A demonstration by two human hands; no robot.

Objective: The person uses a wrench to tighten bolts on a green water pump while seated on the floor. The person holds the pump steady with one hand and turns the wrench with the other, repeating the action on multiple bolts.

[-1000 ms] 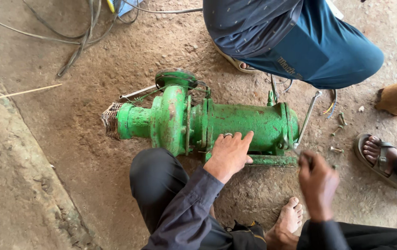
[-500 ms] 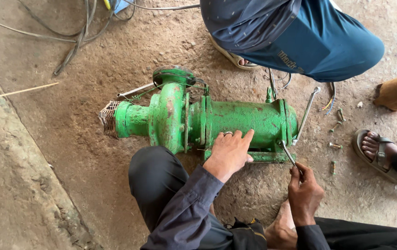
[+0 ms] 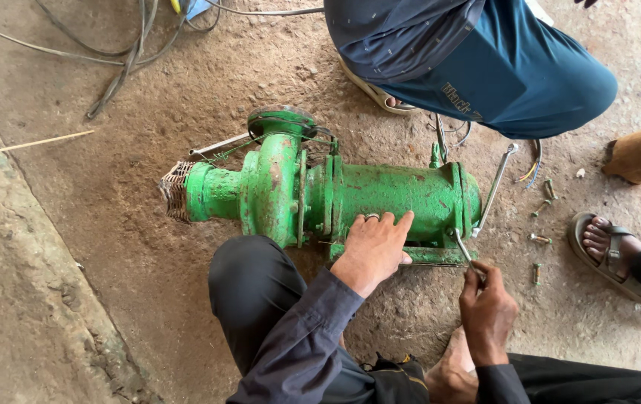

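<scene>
Head view: green-painted cast metal pump with cylindrical motor body [image 3: 320,198] lies on its side on the dusty brown dirt floor [image 3: 148,247], a wire mesh strainer [image 3: 175,191] on its left end. Left hand [image 3: 373,251] rests flat on the pump body near its lower edge, fingers spread, a ring on one finger. Right hand [image 3: 487,299] is closed around a thin metal wrench [image 3: 464,248], whose tip meets the pump's right end near the base flange. A long bent metal rod [image 3: 496,183] leans at the pump's right end. Loose rusty bolts [image 3: 541,239] lie scattered on the floor just right of the pump. Another person in blue trousers [image 3: 515,67] squats behind the pump. A sandalled foot [image 3: 608,243] sits at the right, near the bolts. Grey cables [image 3: 126,63] run across the floor upper left, well apart from the pump. A thin pale stick [image 3: 32,144] lies at the left.
</scene>
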